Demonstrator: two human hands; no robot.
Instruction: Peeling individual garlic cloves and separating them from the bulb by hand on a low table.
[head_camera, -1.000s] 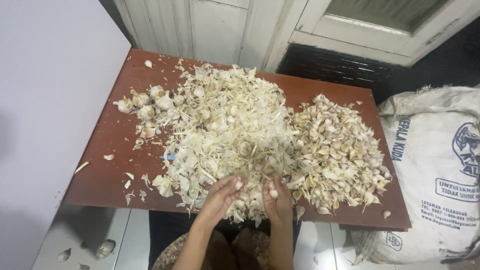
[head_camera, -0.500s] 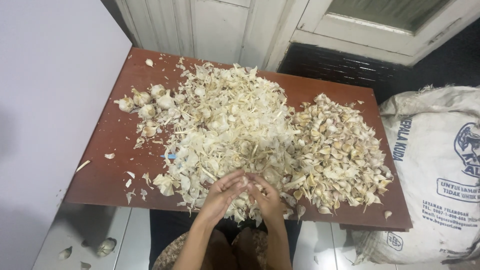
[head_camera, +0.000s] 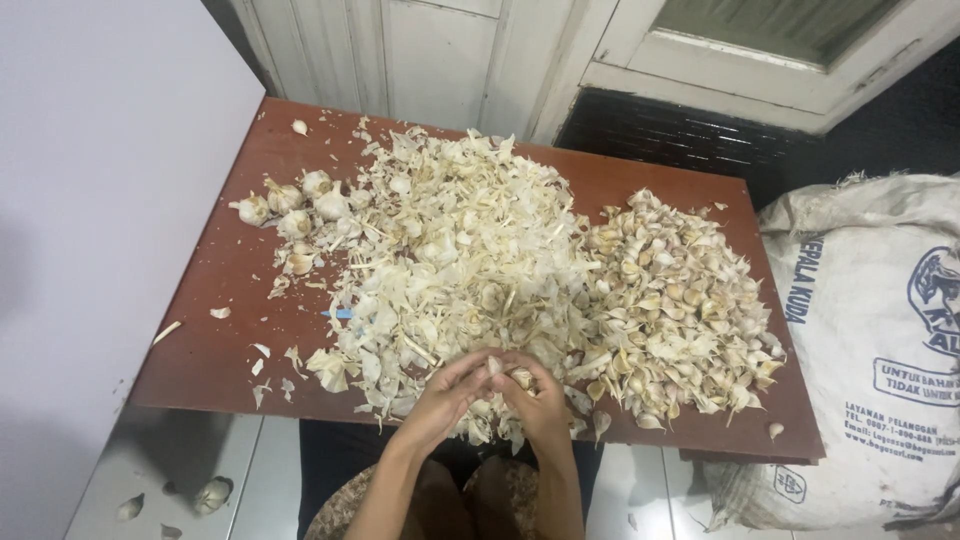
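A reddish-brown table fills the middle of the frame, set against white panelled doors along the top edge and a plain pale wall down the left side. From where I watch, most of the tabletop is buried: a big heap of papery garlic skins sits in the centre, and just to its right lies a second heap of separated garlic cloves, the two touching along their inner edges. In the upper left of the table I see a small cluster of whole garlic bulbs, close beside the skin heap. A large white printed sack stands at the right edge of the frame, next to the table.

At the bottom centre both hands meet at the near edge of the skin heap. My left hand and right hand are pressed together, fingers curled around a garlic piece pinched between them; I cannot tell whether it is a whole bulb or only a part. On the grey floor at lower left lie a few stray garlic bits
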